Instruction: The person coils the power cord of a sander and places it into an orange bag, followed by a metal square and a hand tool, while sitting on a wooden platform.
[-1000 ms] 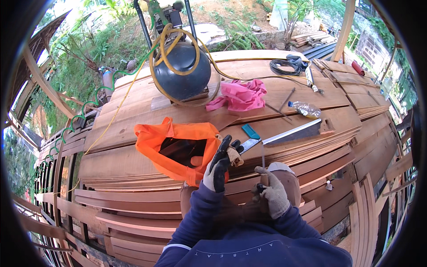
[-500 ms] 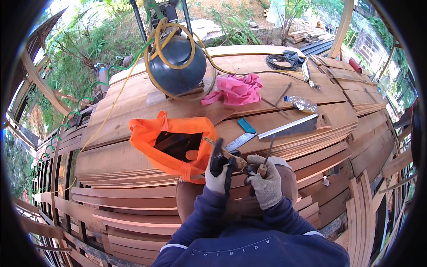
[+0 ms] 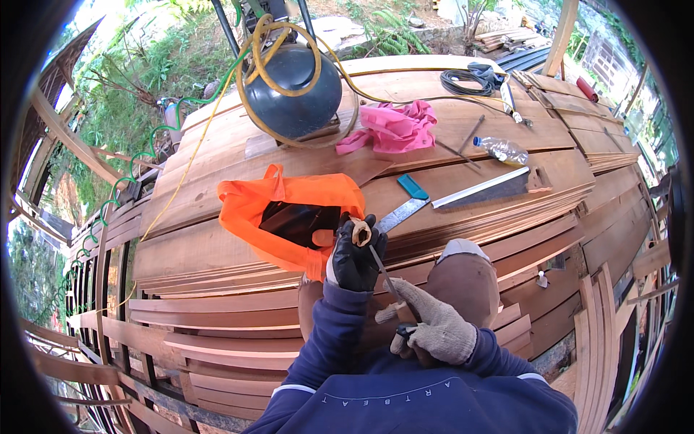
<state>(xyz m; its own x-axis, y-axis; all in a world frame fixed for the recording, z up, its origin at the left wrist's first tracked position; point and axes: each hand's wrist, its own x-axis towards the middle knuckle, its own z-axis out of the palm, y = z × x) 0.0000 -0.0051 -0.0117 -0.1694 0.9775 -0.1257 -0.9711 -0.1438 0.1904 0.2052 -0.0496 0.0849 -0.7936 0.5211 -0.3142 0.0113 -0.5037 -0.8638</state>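
Observation:
Gloved in black and white, my left hand point(image 3: 352, 260) is closed around a pale brown wooden piece point(image 3: 360, 225), whose hollow end faces up. My right hand point(image 3: 441, 322), in a grey knit glove, grips a thin metal tool point(image 3: 382, 268). Its shaft slants up to the left, and its tip is near the hollow end; I cannot tell whether they touch. My right fingers hide most of its handle. Just left of my left hand sits an open orange bag point(image 3: 249, 231) with dark contents. Beyond lies a try square with a teal handle point(image 3: 413, 186).
On the stacked planks point(image 3: 195, 239) lie a handsaw point(image 3: 499, 186), a plastic bottle point(image 3: 504, 150), metal rods point(image 3: 471, 136) and a pink cloth point(image 3: 396, 129). A dark round tank point(image 3: 293, 94) with a yellow hose stands at the back. A coiled black cable point(image 3: 463, 83) lies far right.
The wooden piece has turned so its hollow end shows. My right hand has moved down and away from it, and the tool now points toward that end. The view has shifted slightly.

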